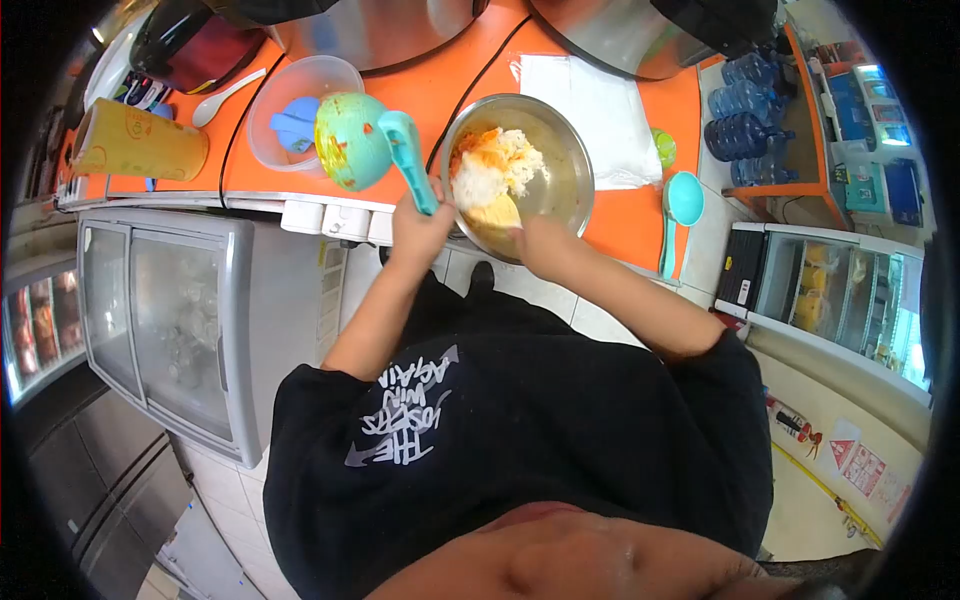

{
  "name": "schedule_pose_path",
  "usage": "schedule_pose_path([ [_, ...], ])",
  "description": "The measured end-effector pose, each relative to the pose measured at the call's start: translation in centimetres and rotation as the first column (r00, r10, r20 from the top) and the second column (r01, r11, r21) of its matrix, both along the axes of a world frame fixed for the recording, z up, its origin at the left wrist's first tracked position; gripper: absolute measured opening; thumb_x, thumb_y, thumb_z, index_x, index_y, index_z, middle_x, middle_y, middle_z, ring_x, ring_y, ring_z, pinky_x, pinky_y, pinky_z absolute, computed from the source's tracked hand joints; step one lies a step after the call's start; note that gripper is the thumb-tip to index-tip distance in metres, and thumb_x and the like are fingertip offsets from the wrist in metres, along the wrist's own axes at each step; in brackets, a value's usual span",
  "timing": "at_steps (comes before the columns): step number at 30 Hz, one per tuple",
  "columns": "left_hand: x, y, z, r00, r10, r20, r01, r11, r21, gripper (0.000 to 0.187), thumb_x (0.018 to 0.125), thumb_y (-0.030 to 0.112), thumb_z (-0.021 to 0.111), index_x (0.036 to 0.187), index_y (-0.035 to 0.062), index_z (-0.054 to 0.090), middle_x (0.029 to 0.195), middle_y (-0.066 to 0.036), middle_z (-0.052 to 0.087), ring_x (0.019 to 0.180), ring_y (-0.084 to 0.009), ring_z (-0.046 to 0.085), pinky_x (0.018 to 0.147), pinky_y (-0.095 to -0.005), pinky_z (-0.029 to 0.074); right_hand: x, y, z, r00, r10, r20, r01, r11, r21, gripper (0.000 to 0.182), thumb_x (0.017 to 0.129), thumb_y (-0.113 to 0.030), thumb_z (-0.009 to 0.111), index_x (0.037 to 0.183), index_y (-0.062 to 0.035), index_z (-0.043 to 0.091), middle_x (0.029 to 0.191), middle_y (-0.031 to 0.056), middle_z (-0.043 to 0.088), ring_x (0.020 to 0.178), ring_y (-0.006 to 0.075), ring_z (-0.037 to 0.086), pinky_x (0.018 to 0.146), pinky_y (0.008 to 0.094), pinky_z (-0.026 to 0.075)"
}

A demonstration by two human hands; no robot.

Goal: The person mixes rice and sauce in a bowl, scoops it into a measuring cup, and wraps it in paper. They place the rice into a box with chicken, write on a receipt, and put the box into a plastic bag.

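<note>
My left hand (420, 228) is closed at the end of a teal ladle's handle, beside the left rim of a metal mixing bowl (585, 165). Raised above the counter, the teal ladle (355, 142) shows its rounded underside, smeared yellow and orange-red. Inside the mixing bowl sit a pale crumbly heap (512, 160), an orange patch and a whitish mass. My right hand (548, 246) is closed over the bowl's near rim, around what looks like a pale yellow flat-ended spoon (497, 213) reaching into the food. Its handle is hidden by my fingers.
A clear plastic tub (262, 125) with a blue item stands left of the bowl, near a white spoon (225, 98) and a yellow container (150, 145). White sheets (610, 120) and another teal ladle (684, 200) lie right. Large metal pots (380, 35) line the back.
</note>
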State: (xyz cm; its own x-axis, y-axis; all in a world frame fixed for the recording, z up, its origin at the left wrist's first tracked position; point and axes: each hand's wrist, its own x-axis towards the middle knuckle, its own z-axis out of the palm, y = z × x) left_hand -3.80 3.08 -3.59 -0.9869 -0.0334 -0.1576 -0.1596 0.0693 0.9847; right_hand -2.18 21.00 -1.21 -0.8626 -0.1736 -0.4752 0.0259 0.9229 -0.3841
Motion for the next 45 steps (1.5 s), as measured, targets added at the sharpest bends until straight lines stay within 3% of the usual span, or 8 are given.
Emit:
schedule_pose_path([
  [9,6.4,1.8,-4.7,0.992,0.105,-0.066,-0.112,0.988,-0.106,0.02,0.067,0.004,0.06,0.073,0.0035,0.041,0.073,-0.005,0.042,0.065,-0.014,0.046,0.063,-0.0263,0.039,-6.2,1.8,0.7,0.482,-0.292,0.826,0.805,0.519,-0.286,0.037,0.088,-0.033,0.034,0.091,-0.0022,0.054,0.045,-0.0028,0.029,0.037,0.0055,0.031,0.037,0.0264,0.027],
  [13,5.4,0.0,-3.5,0.994,0.044,-0.104,-0.049,0.998,-0.045,0.019,0.068,0.002,0.059,0.08,0.0015,0.044,0.083,-0.007,0.05,0.068,-0.0118,0.05,0.065,-0.0252,0.041,-4.9,2.3,2.8,0.962,-0.269,0.04,0.272,0.949,-0.157,0.03,0.086,-0.025,0.038,0.09,-0.0005,0.054,0.064,0.0094,0.057,0.058,0.0177,0.056,0.053,0.0327,0.045],
  [23,-6.8,-2.0,-4.0,0.992,-0.105,0.068,0.119,0.961,-0.25,0.011,0.064,0.004,0.052,0.075,0.0018,0.049,0.059,-0.005,0.048,0.054,-0.0141,0.048,0.052,-0.0278,0.04,-7.0,2.6,0.5,0.984,-0.08,-0.159,0.038,0.967,-0.251,0.027,0.078,-0.023,0.047,0.088,-0.0017,0.06,0.09,0.015,0.059,0.083,0.0257,0.058,0.069,0.0372,0.046],
  [28,-6.2,-2.6,-4.4,0.979,-0.191,0.077,0.196,0.979,-0.061,0.012,0.062,0.002,0.051,0.072,0.0026,0.046,0.06,-0.006,0.047,0.053,-0.0151,0.046,0.051,-0.0281,0.039,-5.9,4.0,8.9,0.981,0.093,0.169,-0.163,0.87,0.466,0.03,0.075,-0.032,0.053,0.088,-0.0062,0.061,0.081,0.0148,0.06,0.077,0.0294,0.057,0.069,0.0392,0.045],
  [35,-0.4,-1.4,1.7,0.982,-0.187,0.028,0.189,0.977,-0.101,0.013,0.065,0.004,0.053,0.072,0.0046,0.042,0.061,-0.004,0.041,0.059,-0.0154,0.043,0.057,-0.0286,0.037,-0.6,-1.7,-0.2,0.934,-0.149,-0.325,0.076,0.971,-0.227,0.038,0.082,-0.036,0.046,0.087,0.0007,0.055,0.057,0.0144,0.052,0.047,0.0298,0.048,0.048,0.0376,0.04],
  [37,0.6,-2.1,-0.1,0.98,-0.194,0.034,0.196,0.976,-0.097,0.015,0.065,0.005,0.055,0.072,0.0045,0.041,0.063,-0.005,0.041,0.059,-0.0161,0.043,0.058,-0.0283,0.037,-2.2,-3.0,1.0,0.563,-0.474,0.677,0.819,0.427,-0.382,0.04,0.086,-0.036,0.04,0.092,0.0014,0.053,0.045,0.0014,0.036,0.035,0.0153,0.033,0.037,0.0286,0.031],
  [41,2.5,-2.4,-4.1,0.996,-0.071,0.048,0.069,0.997,0.046,0.017,0.068,0.003,0.056,0.075,0.0051,0.04,0.07,-0.003,0.042,0.063,-0.0122,0.042,0.059,-0.0254,0.038,-4.0,-2.1,2.6,0.325,-0.412,0.851,0.943,0.215,-0.256,0.04,0.087,-0.036,0.036,0.092,-0.001,0.053,0.047,-0.0059,0.024,0.035,0.0071,0.022,0.034,0.0214,0.022],
  [45,3.4,-2.0,-4.2,0.967,-0.047,0.252,-0.031,0.955,0.296,0.019,0.069,0.003,0.057,0.076,0.0053,0.04,0.071,-0.002,0.042,0.065,-0.0103,0.042,0.06,-0.0239,0.038,-4.1,-2.5,7.8,0.946,-0.324,-0.019,0.293,0.879,-0.376,0.039,0.087,-0.034,0.037,0.085,0.0006,0.055,0.051,0.0037,0.047,0.04,0.0181,0.043,0.041,0.0311,0.038],
])
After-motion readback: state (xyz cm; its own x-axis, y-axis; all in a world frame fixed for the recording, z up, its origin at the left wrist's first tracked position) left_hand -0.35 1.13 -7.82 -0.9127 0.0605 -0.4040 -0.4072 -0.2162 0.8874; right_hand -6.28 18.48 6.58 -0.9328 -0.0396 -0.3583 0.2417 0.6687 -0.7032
